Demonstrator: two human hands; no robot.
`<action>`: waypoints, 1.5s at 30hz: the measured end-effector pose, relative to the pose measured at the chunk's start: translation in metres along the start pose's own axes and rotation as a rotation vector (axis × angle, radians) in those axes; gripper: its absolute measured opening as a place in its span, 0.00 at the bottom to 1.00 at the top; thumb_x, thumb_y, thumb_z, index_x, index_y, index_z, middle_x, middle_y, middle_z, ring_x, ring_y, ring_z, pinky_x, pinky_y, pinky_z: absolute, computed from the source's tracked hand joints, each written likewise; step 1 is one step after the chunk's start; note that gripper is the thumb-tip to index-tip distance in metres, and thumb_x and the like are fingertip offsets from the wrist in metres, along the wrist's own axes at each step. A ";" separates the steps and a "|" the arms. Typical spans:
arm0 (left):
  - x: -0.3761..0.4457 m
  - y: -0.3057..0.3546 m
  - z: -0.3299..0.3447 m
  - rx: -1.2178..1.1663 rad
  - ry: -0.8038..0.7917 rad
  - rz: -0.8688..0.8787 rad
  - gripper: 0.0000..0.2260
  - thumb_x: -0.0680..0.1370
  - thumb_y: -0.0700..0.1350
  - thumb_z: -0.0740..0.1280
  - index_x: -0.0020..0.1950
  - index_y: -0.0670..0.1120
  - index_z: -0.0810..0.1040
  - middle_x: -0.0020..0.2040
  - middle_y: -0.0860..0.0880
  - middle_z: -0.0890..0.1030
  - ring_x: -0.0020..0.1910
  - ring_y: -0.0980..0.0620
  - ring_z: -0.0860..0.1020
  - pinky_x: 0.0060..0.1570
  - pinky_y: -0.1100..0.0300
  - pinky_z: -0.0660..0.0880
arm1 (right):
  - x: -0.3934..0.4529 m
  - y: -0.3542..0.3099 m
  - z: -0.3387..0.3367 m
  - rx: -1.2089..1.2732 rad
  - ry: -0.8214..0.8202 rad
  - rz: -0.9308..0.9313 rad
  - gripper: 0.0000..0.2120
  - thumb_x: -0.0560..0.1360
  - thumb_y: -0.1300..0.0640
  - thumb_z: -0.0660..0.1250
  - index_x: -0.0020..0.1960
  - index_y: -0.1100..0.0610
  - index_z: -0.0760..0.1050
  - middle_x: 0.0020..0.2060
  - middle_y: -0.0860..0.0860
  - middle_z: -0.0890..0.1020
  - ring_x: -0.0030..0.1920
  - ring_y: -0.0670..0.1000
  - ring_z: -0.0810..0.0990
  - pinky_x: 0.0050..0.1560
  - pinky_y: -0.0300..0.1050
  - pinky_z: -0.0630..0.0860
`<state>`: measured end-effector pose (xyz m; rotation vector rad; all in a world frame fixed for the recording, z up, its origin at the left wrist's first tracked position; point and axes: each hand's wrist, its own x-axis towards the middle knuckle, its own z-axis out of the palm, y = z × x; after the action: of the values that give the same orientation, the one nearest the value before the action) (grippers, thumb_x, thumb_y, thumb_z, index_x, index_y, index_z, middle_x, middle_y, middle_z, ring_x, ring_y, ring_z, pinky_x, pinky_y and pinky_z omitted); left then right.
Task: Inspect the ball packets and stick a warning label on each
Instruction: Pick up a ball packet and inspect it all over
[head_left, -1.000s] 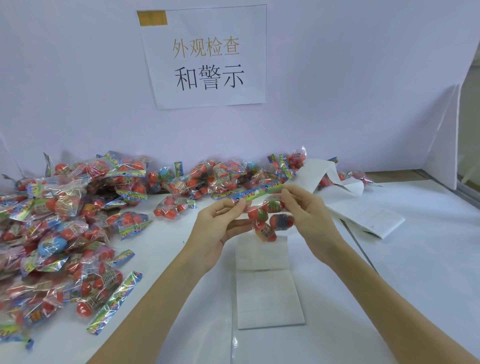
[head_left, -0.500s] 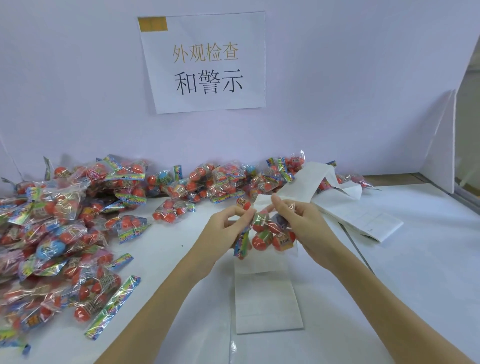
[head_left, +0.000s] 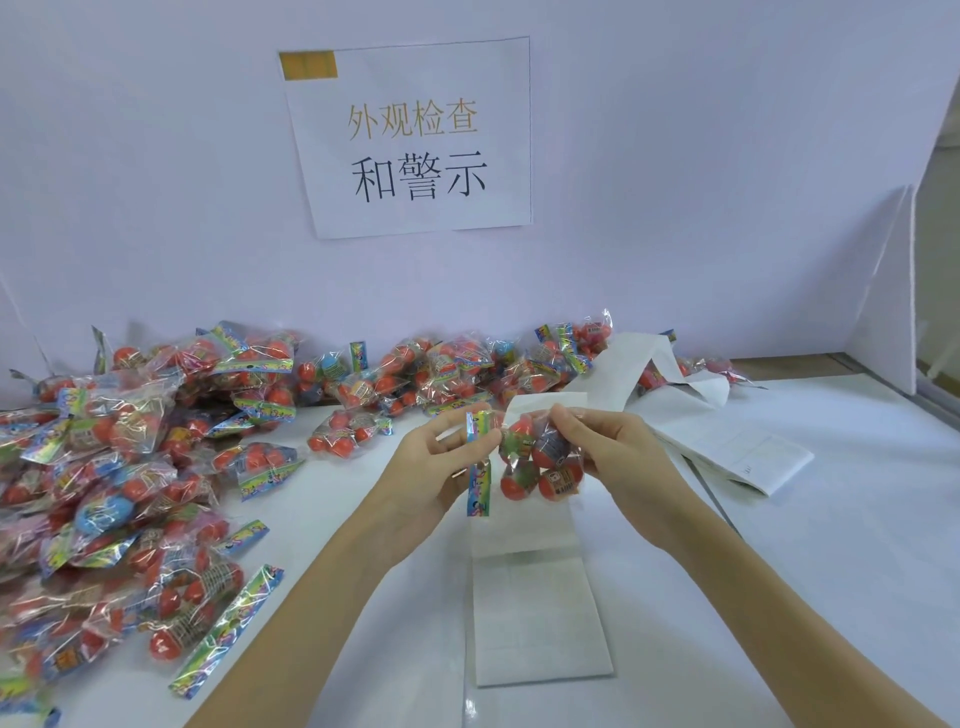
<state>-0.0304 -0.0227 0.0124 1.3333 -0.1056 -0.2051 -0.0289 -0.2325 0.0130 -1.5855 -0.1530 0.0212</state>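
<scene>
I hold one clear ball packet (head_left: 537, 462) of red balls above the white table, between both hands. My left hand (head_left: 434, 462) pinches its colourful header strip, which hangs vertically. My right hand (head_left: 613, 457) grips the bag part from the right. A long white strip of label sheets (head_left: 535, 613) lies on the table under the packet and runs back past my right hand. A big heap of ball packets (head_left: 130, 467) covers the left of the table and stretches along the back wall.
A folded stack of label paper (head_left: 748, 457) lies to the right of my hands. A paper sign (head_left: 415, 140) with printed characters hangs on the back wall. A white panel (head_left: 888, 296) stands at the right edge.
The packet has been turned: its header strip was horizontal on top a second ago and now hangs vertically at the left. Both hands shifted their hold slightly and stay at the same place.
</scene>
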 end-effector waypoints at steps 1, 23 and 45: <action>0.000 0.000 0.000 0.007 0.007 0.004 0.19 0.71 0.48 0.76 0.59 0.43 0.86 0.54 0.44 0.86 0.49 0.50 0.82 0.49 0.58 0.81 | 0.000 -0.001 -0.001 0.004 -0.002 -0.003 0.14 0.84 0.49 0.65 0.50 0.51 0.89 0.49 0.52 0.89 0.55 0.55 0.86 0.65 0.56 0.79; -0.002 -0.007 0.011 0.190 0.054 0.153 0.15 0.79 0.53 0.69 0.57 0.44 0.86 0.54 0.43 0.86 0.46 0.49 0.82 0.46 0.59 0.80 | -0.004 -0.007 0.001 -0.123 -0.064 -0.065 0.14 0.72 0.36 0.72 0.47 0.45 0.86 0.36 0.48 0.85 0.31 0.44 0.75 0.33 0.35 0.72; -0.001 -0.006 0.011 -0.014 0.327 0.176 0.14 0.74 0.50 0.73 0.56 0.45 0.88 0.52 0.45 0.88 0.50 0.48 0.85 0.53 0.57 0.81 | -0.005 -0.005 0.000 -0.161 -0.120 -0.103 0.08 0.80 0.47 0.70 0.50 0.46 0.88 0.41 0.48 0.88 0.35 0.40 0.79 0.36 0.31 0.74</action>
<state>-0.0342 -0.0340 0.0088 1.3189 0.0547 0.1612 -0.0339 -0.2331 0.0181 -1.7355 -0.3366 0.0239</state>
